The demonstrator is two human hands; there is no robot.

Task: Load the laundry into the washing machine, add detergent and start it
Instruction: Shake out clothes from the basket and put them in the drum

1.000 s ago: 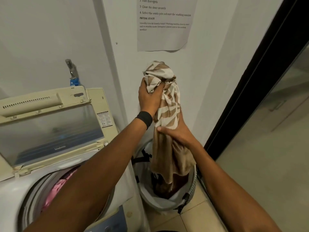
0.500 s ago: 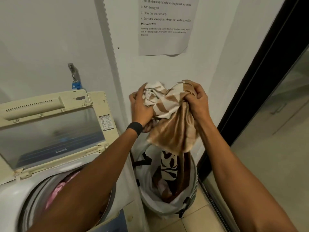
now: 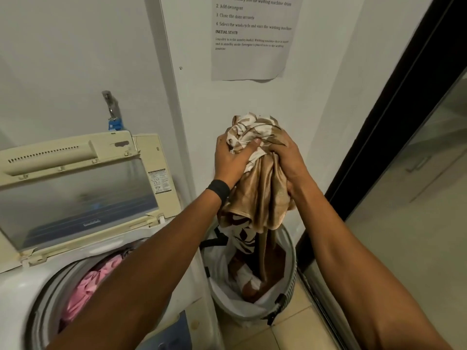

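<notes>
Both hands are closed around one bunched brown-and-cream patterned cloth (image 3: 260,188), held up in front of the wall. The left hand (image 3: 231,160) grips its left side with the thumb laid across the front folds. The right hand (image 3: 288,157) clutches the right side with its fingers curled into the fabric. A crumpled knot of the cloth sticks up above both hands, and the rest hangs down between the wrists. A long tail of it trails below the hands into the laundry basket (image 3: 290,269). The basket stands on the tiled floor (image 3: 298,332) directly beneath the hands, and more brown and white laundry is heaped inside its pale liner. Below and to the left of the left hand is the washing machine (image 3: 15,286), with its lid (image 3: 75,193) raised. A pink garment (image 3: 86,289) lies in the drum, and the left forearm crosses over the opening and hides part of it. A black wristband (image 3: 219,189) circles the left wrist. Above the hands a printed sheet (image 3: 250,59) is stuck to the wall. A tap (image 3: 112,107) juts out up and to the left of the left hand, behind the lid. To the right of the right hand runs a dark door frame (image 3: 394,102) with glass beyond it.
</notes>
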